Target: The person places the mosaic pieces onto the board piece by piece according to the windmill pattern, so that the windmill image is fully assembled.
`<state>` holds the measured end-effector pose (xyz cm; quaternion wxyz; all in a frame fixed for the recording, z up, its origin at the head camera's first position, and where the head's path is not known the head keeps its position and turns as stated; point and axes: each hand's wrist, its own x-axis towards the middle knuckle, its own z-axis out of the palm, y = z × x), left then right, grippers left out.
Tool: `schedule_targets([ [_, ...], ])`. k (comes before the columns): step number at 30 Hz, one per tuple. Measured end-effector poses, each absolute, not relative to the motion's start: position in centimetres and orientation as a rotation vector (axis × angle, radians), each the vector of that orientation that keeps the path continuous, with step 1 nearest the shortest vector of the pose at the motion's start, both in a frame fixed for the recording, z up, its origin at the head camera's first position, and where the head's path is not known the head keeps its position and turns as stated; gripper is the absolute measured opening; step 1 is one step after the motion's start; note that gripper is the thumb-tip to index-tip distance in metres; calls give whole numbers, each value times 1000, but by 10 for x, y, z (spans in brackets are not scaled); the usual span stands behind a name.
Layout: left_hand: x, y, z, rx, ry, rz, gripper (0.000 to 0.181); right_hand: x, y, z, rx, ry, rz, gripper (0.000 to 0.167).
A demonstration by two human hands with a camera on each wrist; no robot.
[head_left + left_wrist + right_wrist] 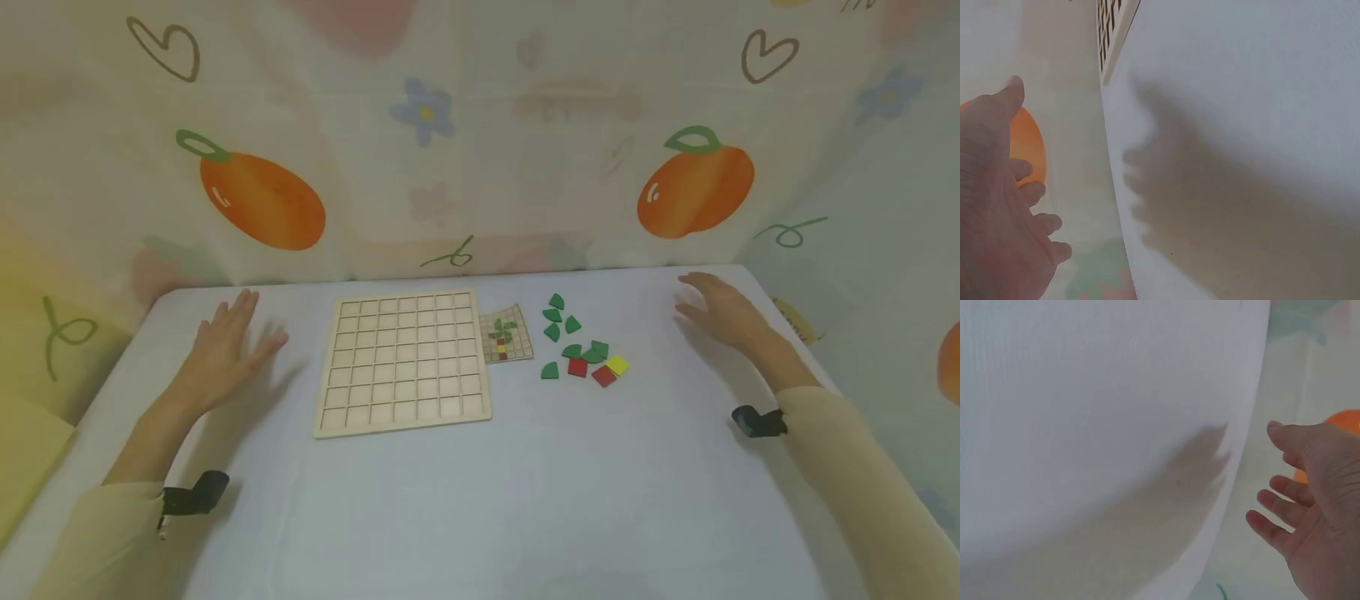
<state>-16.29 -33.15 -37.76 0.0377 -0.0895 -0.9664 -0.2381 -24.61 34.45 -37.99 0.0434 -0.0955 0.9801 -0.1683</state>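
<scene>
My left hand (221, 358) hovers left of a wooden grid board (405, 362), fingers spread and holding nothing; its shadow falls on the table in the left wrist view. Over the table's right side my right hand (723, 312) is raised with loosely bent fingers, also holding nothing. Against the board's right edge lies a small pattern card (517, 337) showing green, red and yellow shapes on a grid. Right of the card are several green quarter-round pieces (550, 371), two red squares (577, 367) and a yellow square (617, 365). Neither hand touches any of them.
A white cloth covers the table (480, 508). Behind it hangs a printed curtain (480, 183) with orange fruit, hearts and flowers, and more of it runs along the right side. Something yellow (30, 450) stands at the left edge.
</scene>
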Motion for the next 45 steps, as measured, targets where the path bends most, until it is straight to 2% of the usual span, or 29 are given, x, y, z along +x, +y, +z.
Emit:
schedule_targets([
  [21, -158, -302, -379, -253, -3062, -774, 94, -239, 304, -378, -418, 3008, -500, 48],
  [45, -148, -290, -390, -404, -3058, -721, 93, -212, 241, -365, -705, 2927, -568, 37],
])
